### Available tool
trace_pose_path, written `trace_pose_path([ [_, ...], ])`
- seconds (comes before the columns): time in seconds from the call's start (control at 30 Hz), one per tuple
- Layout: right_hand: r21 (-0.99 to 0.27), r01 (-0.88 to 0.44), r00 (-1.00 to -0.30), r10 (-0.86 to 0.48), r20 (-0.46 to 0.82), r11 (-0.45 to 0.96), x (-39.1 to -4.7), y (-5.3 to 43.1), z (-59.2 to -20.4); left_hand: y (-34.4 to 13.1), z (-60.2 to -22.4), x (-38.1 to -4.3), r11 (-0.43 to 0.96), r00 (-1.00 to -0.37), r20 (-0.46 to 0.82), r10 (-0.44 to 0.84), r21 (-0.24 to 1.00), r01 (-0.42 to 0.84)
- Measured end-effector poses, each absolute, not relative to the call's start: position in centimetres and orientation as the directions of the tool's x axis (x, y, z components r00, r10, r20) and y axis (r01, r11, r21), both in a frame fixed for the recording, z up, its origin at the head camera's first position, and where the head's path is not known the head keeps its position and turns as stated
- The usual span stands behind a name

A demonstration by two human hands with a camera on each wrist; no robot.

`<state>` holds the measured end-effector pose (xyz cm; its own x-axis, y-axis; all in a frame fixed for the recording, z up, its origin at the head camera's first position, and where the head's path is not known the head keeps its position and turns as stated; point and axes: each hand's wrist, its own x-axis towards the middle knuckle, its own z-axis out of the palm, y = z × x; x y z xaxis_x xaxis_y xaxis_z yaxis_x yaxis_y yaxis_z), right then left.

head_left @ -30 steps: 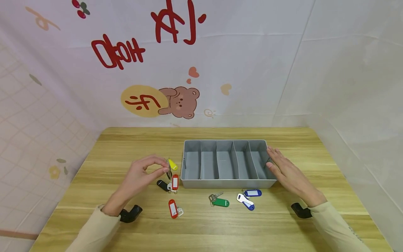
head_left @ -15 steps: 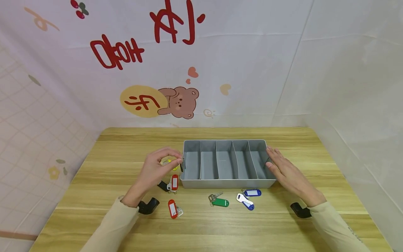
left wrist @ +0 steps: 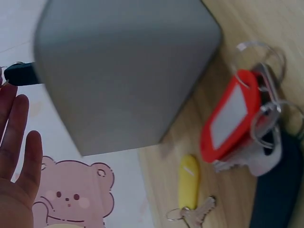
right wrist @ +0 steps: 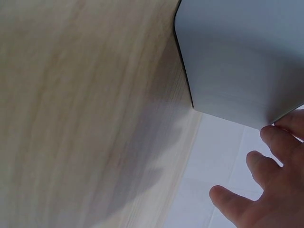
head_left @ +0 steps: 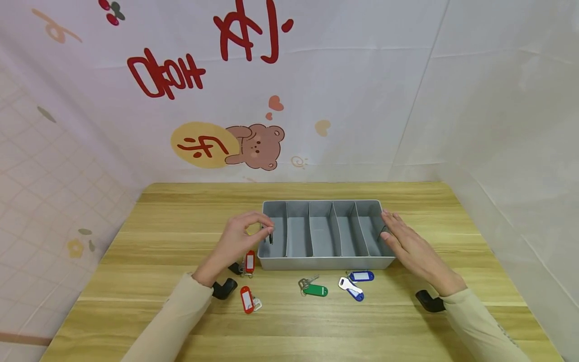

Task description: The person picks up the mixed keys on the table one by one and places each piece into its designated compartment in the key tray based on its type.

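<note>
A grey tray [head_left: 326, 263] with several compartments stands on the wooden table. Above its leftmost compartment my left hand [head_left: 236, 240] pinches a key tag [head_left: 271, 238] that hangs down. In the left wrist view this dark key tag [left wrist: 23, 74] is partly hidden by the tray wall; whether a key hangs from it, I cannot tell. My right hand [head_left: 413, 247] rests against the tray's right end, fingers straight. Near the tray's left side lie a red key tag [head_left: 250, 261], a black key tag [left wrist: 278, 183] and a yellow key tag [left wrist: 189, 180], with keys among them.
In front of the tray lie another red key tag [head_left: 247, 300], a green key tag [head_left: 315, 290] and two blue key tags, one of them [head_left: 362, 276] at the back, all with keys. A printed cloth [head_left: 353, 90] rises behind the table.
My left hand has moved right with the dark key tag, from beside the tray to above its leftmost compartment. My right hand has stayed at the tray's right end.
</note>
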<state>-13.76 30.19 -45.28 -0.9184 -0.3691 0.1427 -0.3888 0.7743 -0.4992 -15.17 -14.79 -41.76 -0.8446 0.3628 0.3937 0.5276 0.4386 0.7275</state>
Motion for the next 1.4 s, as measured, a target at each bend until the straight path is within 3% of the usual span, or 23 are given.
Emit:
trace_pose_path([
  [0.27,-0.499,-0.389,-0.918,-0.368,0.146,0.774,-13.8,30.0,-45.2,-14.5,-43.0,-16.0,0.503,-0.805,0.409,0.43,0.632,0.589],
  [0.87,-0.494,-0.401,-0.914,-0.369,0.166,0.771,-13.7,29.9,-45.3,-15.0,-44.1,-16.6,0.632,-0.832,0.362,0.421,0.541,0.555],
  [1.4,-0.495,-0.398,-0.916,-0.365,0.166,0.773,-13.7,30.0,-45.3,-18.1,-43.7,-14.6,0.612,-0.879,0.264,0.397,0.638,0.468],
])
